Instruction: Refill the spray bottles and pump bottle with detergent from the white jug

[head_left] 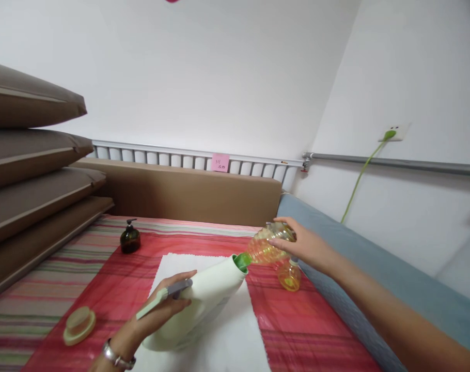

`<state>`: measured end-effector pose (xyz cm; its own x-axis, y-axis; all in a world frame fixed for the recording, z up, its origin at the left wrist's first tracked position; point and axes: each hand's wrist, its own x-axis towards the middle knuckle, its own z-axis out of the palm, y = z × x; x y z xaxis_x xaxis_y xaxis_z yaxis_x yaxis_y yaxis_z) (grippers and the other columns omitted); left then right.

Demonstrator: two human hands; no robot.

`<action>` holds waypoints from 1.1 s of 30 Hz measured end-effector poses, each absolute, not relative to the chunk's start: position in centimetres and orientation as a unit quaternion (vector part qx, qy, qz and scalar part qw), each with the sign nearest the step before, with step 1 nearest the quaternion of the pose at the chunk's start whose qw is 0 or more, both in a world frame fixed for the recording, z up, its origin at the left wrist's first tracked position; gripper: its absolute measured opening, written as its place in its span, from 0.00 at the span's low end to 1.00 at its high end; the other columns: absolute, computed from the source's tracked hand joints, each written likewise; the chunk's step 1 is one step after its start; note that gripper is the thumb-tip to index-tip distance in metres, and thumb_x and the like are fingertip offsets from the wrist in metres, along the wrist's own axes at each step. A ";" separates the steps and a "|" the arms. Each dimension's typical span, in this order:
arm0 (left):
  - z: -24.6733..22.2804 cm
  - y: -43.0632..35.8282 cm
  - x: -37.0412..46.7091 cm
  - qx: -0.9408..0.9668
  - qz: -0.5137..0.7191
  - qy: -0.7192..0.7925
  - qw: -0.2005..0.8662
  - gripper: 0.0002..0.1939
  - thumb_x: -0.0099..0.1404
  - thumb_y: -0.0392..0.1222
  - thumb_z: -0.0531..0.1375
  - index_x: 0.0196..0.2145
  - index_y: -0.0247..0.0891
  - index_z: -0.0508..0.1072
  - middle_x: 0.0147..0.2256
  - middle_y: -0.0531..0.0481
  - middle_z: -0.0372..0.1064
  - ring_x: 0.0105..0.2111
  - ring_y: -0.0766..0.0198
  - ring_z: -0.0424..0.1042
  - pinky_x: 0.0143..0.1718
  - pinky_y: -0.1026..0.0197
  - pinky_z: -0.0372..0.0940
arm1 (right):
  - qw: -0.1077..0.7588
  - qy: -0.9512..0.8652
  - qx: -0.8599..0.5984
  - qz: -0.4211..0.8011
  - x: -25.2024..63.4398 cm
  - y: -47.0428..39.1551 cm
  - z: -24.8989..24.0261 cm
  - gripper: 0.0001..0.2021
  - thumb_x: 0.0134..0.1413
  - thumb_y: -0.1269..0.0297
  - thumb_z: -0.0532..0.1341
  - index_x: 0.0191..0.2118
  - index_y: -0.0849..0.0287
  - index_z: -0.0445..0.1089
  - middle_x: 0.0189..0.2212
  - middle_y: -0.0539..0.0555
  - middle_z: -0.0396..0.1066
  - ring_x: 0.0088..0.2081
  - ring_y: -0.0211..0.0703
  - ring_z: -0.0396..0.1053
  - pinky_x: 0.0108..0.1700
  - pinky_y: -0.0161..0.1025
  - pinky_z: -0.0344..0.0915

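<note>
My left hand is closed around the handle of a pale green jug, which leans over to the right above a white cloth. The jug's mouth is uncovered and shows a green inside. In my right hand is a clear, ribbed, yellowish plastic bottle, gripped near its base and tipped with its neck toward the jug. A bright green piece sits where the bottle neck meets the jug's mouth; whether liquid is flowing I cannot tell. Just below the bottle stands a small yellow pump bottle.
A dark brown pump bottle stands at the left rear. A pale green round lid lies on the red sheet at lower left. Stacked brown cushions rise at left, and a blue padded side borders the right.
</note>
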<state>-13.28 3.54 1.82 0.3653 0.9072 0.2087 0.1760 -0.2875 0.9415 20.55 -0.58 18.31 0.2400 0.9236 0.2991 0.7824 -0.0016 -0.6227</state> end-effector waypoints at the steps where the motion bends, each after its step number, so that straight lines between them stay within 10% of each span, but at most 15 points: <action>1: 2.0 3.4 -13.3 0.691 0.404 0.393 0.453 0.26 0.51 0.39 0.63 0.50 0.47 0.71 0.53 0.46 0.66 0.54 0.46 0.61 0.58 0.44 0.53 | 0.338 -0.633 -0.692 0.079 20.0 -0.7 18.7 0.31 0.35 0.50 0.67 0.50 0.52 0.66 0.48 0.58 0.69 0.48 0.60 0.65 0.52 0.51 0.57; 14: 3.9 2.5 -12.8 0.674 0.386 0.400 0.487 0.24 0.49 0.35 0.63 0.46 0.44 0.74 0.46 0.45 0.72 0.48 0.45 0.67 0.47 0.48 0.64 | 0.097 -0.835 -0.542 -0.025 13.2 -2.5 21.3 0.29 0.48 0.59 0.60 0.58 0.41 0.56 0.52 0.54 0.60 0.49 0.52 0.62 0.49 0.50 0.61; 27: 3.9 2.2 -13.1 0.660 0.420 0.377 0.496 0.24 0.46 0.32 0.63 0.44 0.44 0.76 0.42 0.46 0.74 0.42 0.49 0.70 0.41 0.54 0.67 | 0.189 -0.796 -0.575 0.003 16.1 -3.1 20.8 0.30 0.47 0.51 0.61 0.58 0.46 0.56 0.54 0.53 0.61 0.54 0.50 0.60 0.56 0.49 0.57; 33: 2.8 2.5 -13.2 0.642 0.442 0.393 0.487 0.24 0.47 0.32 0.63 0.44 0.43 0.74 0.42 0.47 0.73 0.44 0.50 0.69 0.45 0.53 0.64 | 0.369 -0.680 -0.622 0.120 19.5 -2.3 17.1 0.30 0.42 0.51 0.64 0.54 0.49 0.61 0.53 0.56 0.65 0.53 0.57 0.63 0.56 0.55 0.57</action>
<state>-13.24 2.48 2.80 0.2998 0.9360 0.1847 0.0742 -0.2159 0.9736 19.55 -2.26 17.06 0.0451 0.9349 0.3520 0.7572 0.1979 -0.6225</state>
